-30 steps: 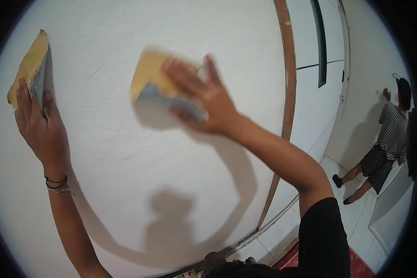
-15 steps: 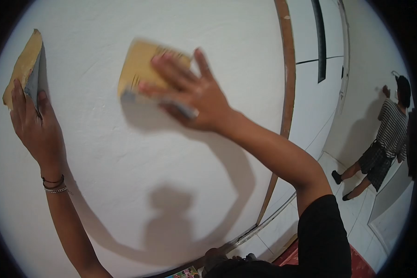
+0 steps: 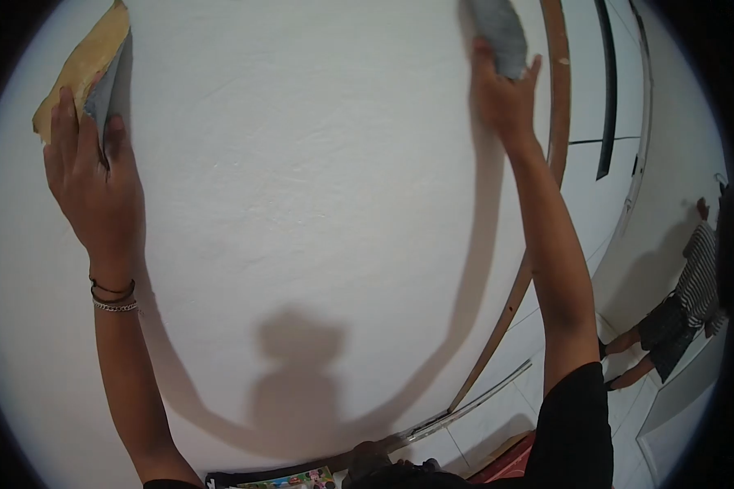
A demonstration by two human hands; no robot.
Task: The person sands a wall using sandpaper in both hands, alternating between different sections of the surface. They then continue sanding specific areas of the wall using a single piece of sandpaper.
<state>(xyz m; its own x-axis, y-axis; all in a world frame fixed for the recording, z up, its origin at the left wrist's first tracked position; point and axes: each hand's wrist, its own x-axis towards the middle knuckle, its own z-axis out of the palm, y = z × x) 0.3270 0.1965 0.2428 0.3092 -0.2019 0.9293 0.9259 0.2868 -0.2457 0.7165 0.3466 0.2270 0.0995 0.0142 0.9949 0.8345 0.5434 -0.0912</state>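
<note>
At the upper left, my left hand [image 3: 98,191] is raised against the white wall [image 3: 302,187]. It grips a bent sheet of sandpaper [image 3: 91,59] with a yellow backing and a grey face, fingers over the backing and thumb on the grey side. Near the top right of the wall, my right hand [image 3: 504,102] has its fingers around another piece of sandpaper [image 3: 500,37], whose grey side shows. The upper part of that piece is cut off by the view's edge, and most fingertips of that hand are hidden.
A brown wooden strip [image 3: 558,90] borders the wall on the right, beside a white panel with a black bar [image 3: 605,90]. Another person [image 3: 683,285] in a striped shirt stands at the far right by a wall. A colourful item [image 3: 302,479] and a red object [image 3: 506,464] lie low down.
My right hand has swept up and right across the wall with its sandpaper, turning its grey side into view. The left hand keeps its grip; the view has shifted somewhat.
</note>
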